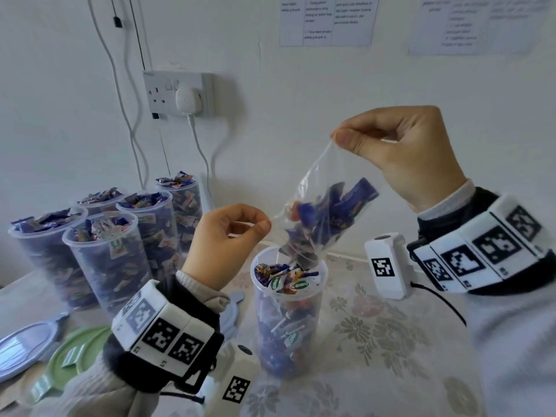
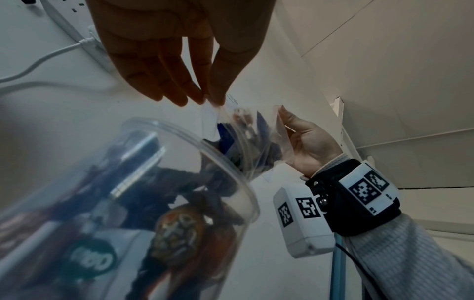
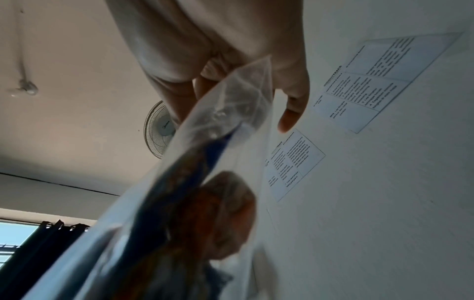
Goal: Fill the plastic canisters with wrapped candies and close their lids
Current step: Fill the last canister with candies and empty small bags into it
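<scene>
- Hands held a clear plastic bag of wrapped candies tilted, mouth down, over the open canister on the flowered tablecloth.
- Her right hand, well above the canister and to its right, had thumb and forefinger pinched together on the bag's upper corner; the other fingers curled in.
- Her left hand, just above and left of the canister's rim, pinched the bag's lower edge between thumb and fingertips.
- The bag's mouth hung right at the canister's rim, and candies already lay heaped nearly to the top inside.
- Left of that canister and farther back stood five filled canisters, lids off, packed close together.
- Nearer than those, left of the canister, lay loose lids, one green, others pale blue.
- On the wall behind the canister sat a socket with a white plug in it.
</scene>
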`<state>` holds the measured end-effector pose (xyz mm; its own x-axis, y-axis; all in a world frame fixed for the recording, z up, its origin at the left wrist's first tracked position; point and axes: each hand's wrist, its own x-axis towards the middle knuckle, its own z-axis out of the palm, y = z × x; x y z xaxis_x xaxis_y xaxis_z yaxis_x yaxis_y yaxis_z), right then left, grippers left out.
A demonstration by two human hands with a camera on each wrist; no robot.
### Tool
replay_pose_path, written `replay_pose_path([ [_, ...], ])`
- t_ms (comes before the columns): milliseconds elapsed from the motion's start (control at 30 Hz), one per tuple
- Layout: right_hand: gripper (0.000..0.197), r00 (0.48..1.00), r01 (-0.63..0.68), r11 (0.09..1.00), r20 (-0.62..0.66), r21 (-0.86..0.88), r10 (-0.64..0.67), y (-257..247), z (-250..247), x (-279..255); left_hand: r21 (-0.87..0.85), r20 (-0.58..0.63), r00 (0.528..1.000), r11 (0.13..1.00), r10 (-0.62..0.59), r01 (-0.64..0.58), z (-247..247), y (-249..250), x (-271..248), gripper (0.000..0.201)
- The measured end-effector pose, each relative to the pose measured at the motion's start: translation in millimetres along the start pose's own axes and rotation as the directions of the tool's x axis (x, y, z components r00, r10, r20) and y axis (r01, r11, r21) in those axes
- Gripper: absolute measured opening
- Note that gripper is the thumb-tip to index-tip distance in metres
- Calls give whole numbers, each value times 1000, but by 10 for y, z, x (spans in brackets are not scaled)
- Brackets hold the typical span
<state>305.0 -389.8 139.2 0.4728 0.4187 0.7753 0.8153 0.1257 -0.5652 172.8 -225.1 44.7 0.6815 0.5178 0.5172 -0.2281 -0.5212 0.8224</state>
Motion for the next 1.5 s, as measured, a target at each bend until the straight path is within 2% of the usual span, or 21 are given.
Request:
replay_pose_path([
  [400,7,998,66,996,-12,-52,-67,0,2,70,-39,-43,999,999,-4,2,-3,31,31,12],
  [667,4,998,66,997,4,-43,-66,-8,22,124,-65,-42,999,998,-7,4,-10,38,36,12],
  [867,4,997,45,999,62,-27,-43,-21,87,164,-77,-35,999,997,-25,23,-7,9,9,11],
  [1100,3,990,139,989,22,-54,-138,-4,161,168,-98,-52,998,995,-28,23,-26,-6,-59,8],
  [1167,4,986,155,986,70,-68,-151,-13,195,154,-94,-66,997,995,-38,31,-34,-15,-72,10],
  [1267,10,968,251,953,61,-173,-244,3,240,131,-102,-78,995,994,-54,46,-44,-31,-87,10],
  [1400,18,940,340,802,159,-491,-301,44,275,113,-120,-98,992,991,-76,64,-53,-77,-110,13],
  [1500,16,946,322,819,185,-475,-265,38,269,102,-132,-77,993,988,-92,81,-37,-105,-150,13],
])
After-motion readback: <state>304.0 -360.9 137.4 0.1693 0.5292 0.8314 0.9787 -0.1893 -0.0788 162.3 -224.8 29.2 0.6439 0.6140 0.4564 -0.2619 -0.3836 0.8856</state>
